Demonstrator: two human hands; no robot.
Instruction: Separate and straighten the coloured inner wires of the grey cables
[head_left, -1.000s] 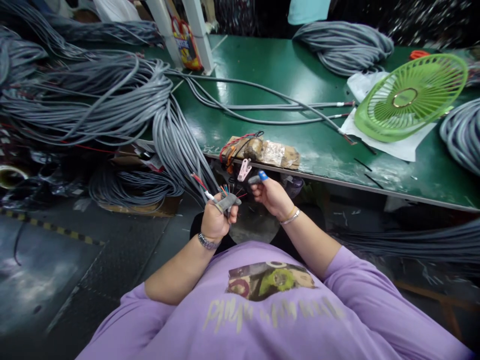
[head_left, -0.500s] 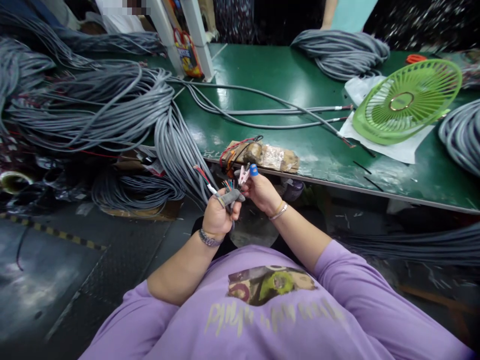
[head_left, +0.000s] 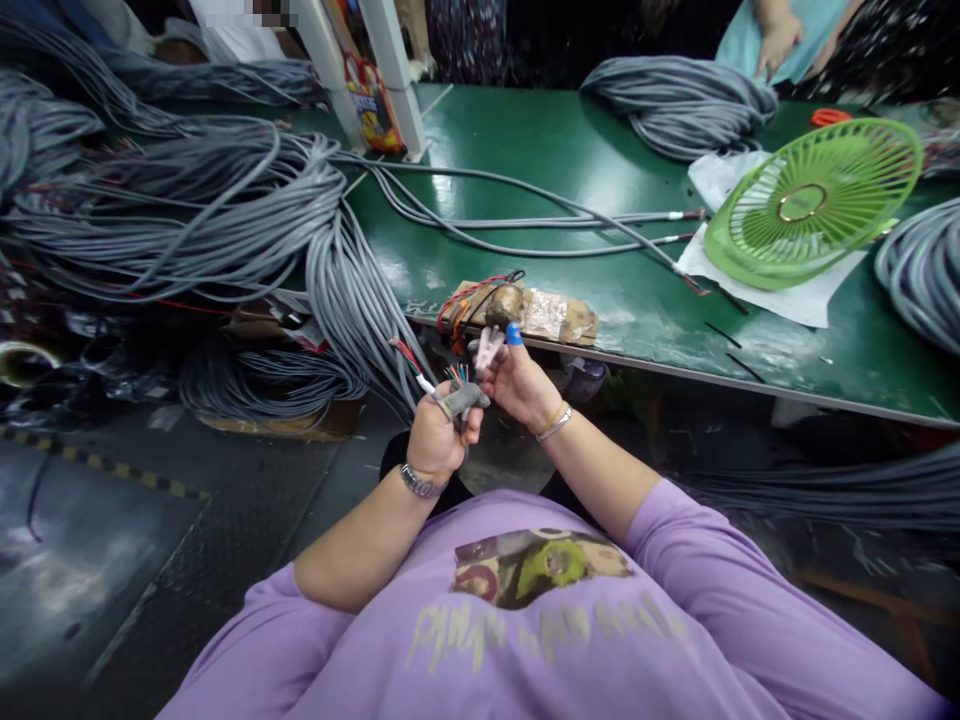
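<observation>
My left hand (head_left: 435, 436) is closed around the end of a grey cable (head_left: 425, 384), with a white band and bare red wires past the thumb. Worn grey coverings (head_left: 465, 398) sit on its fingers. Several thin coloured wires (head_left: 457, 374) fan out just above these fingers. My right hand (head_left: 525, 386), a blue cover (head_left: 514, 333) on its thumb, pinches a small pale pink clip-like tool (head_left: 490, 350), blurred. The two hands are close together before the table edge. Wires between the fingertips are partly hidden.
A green table (head_left: 510, 130) carries a cardboard-backed block (head_left: 547, 313) at its front edge, loose grey cables (head_left: 510, 222) and a green fan (head_left: 802, 205). Big cable bundles (head_left: 225, 220) hang off the left side. Another person's hand (head_left: 780, 42) is behind a coil (head_left: 682, 105).
The pink tool has tilted and shifted slightly in my right hand, which moved a little. My left hand stays nearly still. Across the table, the other person has moved right, hands now showing.
</observation>
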